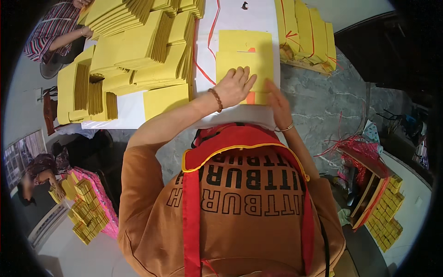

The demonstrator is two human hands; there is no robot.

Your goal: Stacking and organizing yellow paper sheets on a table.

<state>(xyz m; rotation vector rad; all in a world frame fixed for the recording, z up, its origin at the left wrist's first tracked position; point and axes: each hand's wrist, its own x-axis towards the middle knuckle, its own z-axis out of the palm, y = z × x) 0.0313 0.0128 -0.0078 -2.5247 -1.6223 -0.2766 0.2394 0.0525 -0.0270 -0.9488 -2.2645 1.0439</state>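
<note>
A yellow paper sheet (263, 62) lies folded on the white-covered table (205, 104) in front of me. My left hand (236, 87) rests on it, palm down with the fingers stretched out. A brown bead bracelet circles that wrist. At the paper's right edge is my right hand (279, 105), its fingers extended and a little blurred. It holds nothing that I can see. Small orange-red patches (250, 98) show near the sheet's lower edge and farther up. A red string (205, 73) runs along the table left of the sheet.
Tall stacks of folded yellow paper (138, 46) crowd the table's left side. Tied yellow bundles (308, 32) stand at the far right. A person in a striped top (57, 32) is at the far left. Red strings (355, 147) hang over a wooden stand on the right.
</note>
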